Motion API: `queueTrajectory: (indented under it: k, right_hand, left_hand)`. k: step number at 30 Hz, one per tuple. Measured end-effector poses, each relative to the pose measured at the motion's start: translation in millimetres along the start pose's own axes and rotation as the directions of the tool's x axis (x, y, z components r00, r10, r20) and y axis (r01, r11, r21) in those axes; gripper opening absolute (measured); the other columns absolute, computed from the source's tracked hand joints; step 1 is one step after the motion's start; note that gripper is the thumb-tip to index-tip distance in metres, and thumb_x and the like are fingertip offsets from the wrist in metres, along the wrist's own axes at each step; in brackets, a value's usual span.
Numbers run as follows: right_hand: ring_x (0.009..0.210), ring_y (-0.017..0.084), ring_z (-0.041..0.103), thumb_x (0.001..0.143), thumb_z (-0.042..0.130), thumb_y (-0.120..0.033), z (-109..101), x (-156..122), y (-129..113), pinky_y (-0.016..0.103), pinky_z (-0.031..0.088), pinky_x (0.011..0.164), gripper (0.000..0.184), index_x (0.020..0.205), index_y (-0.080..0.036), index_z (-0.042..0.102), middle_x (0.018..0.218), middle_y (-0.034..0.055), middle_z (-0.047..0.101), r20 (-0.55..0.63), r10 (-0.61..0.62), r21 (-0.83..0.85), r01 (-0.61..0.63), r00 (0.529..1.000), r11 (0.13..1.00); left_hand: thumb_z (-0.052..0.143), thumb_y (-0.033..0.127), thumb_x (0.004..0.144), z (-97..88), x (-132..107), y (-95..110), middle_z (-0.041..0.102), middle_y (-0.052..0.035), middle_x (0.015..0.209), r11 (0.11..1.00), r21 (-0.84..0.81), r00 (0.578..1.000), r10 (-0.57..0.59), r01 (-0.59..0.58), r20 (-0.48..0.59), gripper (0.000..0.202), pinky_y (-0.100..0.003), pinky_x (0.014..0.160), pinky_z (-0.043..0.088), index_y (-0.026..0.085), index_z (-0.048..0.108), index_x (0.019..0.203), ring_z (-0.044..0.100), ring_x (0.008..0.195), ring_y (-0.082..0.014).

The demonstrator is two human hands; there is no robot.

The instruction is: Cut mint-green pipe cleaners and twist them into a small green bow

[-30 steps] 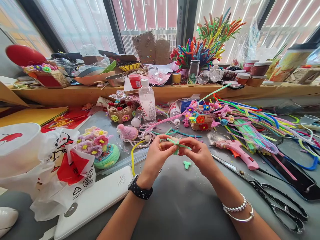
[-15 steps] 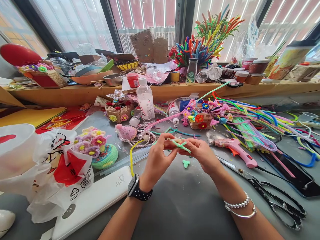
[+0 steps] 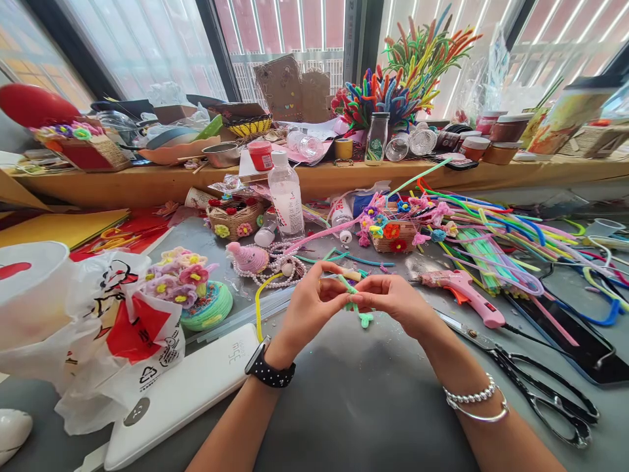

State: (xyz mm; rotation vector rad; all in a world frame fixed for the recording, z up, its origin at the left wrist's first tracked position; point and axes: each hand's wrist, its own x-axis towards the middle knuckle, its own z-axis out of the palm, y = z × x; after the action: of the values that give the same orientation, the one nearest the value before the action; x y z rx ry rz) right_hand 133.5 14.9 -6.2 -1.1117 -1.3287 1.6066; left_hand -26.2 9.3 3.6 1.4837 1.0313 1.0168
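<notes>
Both hands meet over the middle of the grey table, pinching a light green pipe cleaner piece point(image 3: 346, 284) between thumbs and fingers. My left hand point(image 3: 317, 305) wears a black dotted watch strap and grips the piece from the left. From the right, my right hand point(image 3: 393, 300) holds the same piece, its fingertips covering part of it. A small green pipe cleaner shape point(image 3: 365, 320) lies on the table just below the fingers. Behind the fingers a short cream-coloured stick point(image 3: 350, 274) shows, partly hidden.
To the right lie a pink glue gun point(image 3: 466, 295), large black-handled scissors point(image 3: 533, 387) and a heap of pipe cleaners point(image 3: 515, 229). A white power bank point(image 3: 187, 400) and plastic bag point(image 3: 113, 328) sit at left. A plastic bottle point(image 3: 287, 203) stands behind the hands.
The green piece has turned from lying crosswise to pointing up and down. My fingers have drawn closer together around it, and the right hand has shifted slightly.
</notes>
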Motion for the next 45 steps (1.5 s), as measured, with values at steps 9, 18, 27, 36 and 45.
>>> queueTrajectory:
  k: [9,18,27,36,45]
  right_hand:
    - [0.056,0.012,0.059,0.058,0.07,-0.027,2,-1,-2,0.024,0.045,0.054,0.026,0.075,-0.014,0.056,0.058,-0.0015,0.062,-0.046,-0.01,-0.082,0.006,0.999,0.997]
    - [0.075,0.017,0.062,0.059,0.069,-0.023,8,2,6,0.028,0.048,0.067,0.03,0.083,-0.016,0.052,0.077,0.0024,0.064,-0.103,-0.133,0.008,0.135,0.986,0.991]
    - [0.069,0.015,0.061,0.059,0.071,-0.025,12,1,6,0.028,0.048,0.065,0.037,0.086,-0.018,0.047,0.074,0.0008,0.064,-0.182,-0.136,0.109,0.158,0.974,0.981]
    - [0.073,0.016,0.06,0.064,0.066,-0.034,4,0,0,0.028,0.047,0.065,0.031,0.085,-0.017,0.051,0.079,0.0036,0.063,-0.079,-0.163,-0.056,0.159,0.983,0.986]
    - [0.059,0.011,0.05,0.074,0.056,-0.037,3,1,1,0.023,0.04,0.054,0.021,0.079,-0.016,0.06,0.067,0.0008,0.058,-0.13,-0.346,-0.369,0.279,0.929,0.887]
  left_hand:
    - [0.065,0.018,0.064,5.4,2,-1,0.064,0.0004,0.066,0.976,-0.155,0.986,-0.159,0.15,-0.05,0.032,-0.025,0.061,0.045,0.018,0.04,0.085,0.062,0.063,-0.014]
    - [0.066,0.018,0.063,10.6,2,-6,0.062,0.0027,0.066,0.961,-0.273,0.967,-0.117,0.052,-0.228,0.034,-0.024,0.064,0.046,0.019,0.04,0.085,0.062,0.066,-0.0133]
    - [0.059,0.027,0.071,12.9,2,-4,0.063,-0.003,0.078,0.974,-0.218,0.991,-0.085,0.06,-0.105,0.017,-0.026,0.073,0.042,0.013,0.057,0.081,0.057,0.079,-0.016]
    - [0.055,0.035,0.073,8.3,0,-4,0.066,-0.0018,0.075,0.998,-0.045,0.995,-0.044,0.04,-0.093,0.025,-0.028,0.076,0.041,0.015,0.068,0.081,0.055,0.079,-0.0177]
    - [0.054,0.032,0.073,11.8,2,-3,0.06,-0.0021,0.057,0.995,0.036,0.995,-0.087,0.09,-0.057,0.025,-0.023,0.057,0.045,0.013,0.062,0.058,0.054,0.055,-0.012]
